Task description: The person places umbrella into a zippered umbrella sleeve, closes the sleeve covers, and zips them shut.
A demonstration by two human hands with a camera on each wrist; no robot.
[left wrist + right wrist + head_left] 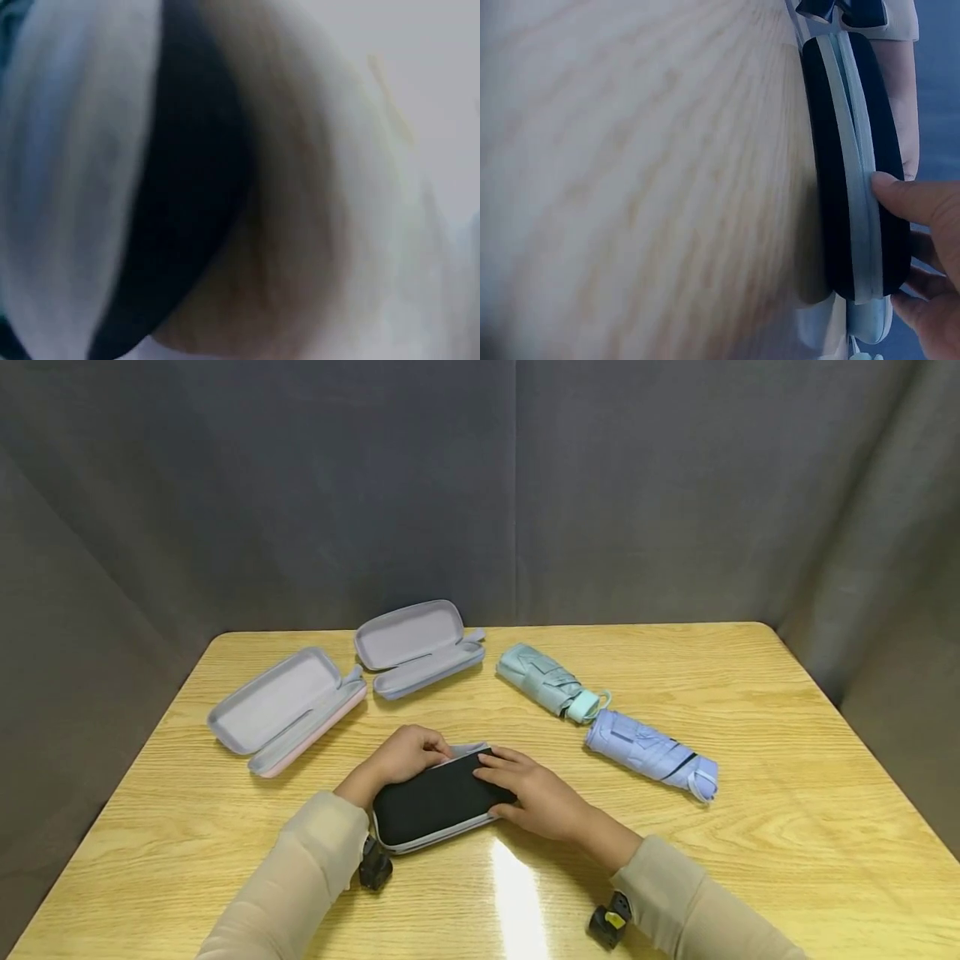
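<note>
So, R hand (538,793) grips black case (435,803), can't tell if L hand (405,755) pinches; bracing case flat's prob best.

In the head view we see a bright, fairly sharp tabletop (787,860), with a hard white glare on the near side of the black case (442,802); beyond the black case, the grey curtain (637,485) is dim. We get heavy blur throughout the left wrist view. In the right wrist view we find a bluish cast, the tabletop soft and smeared beside the crisper black case.
</note>
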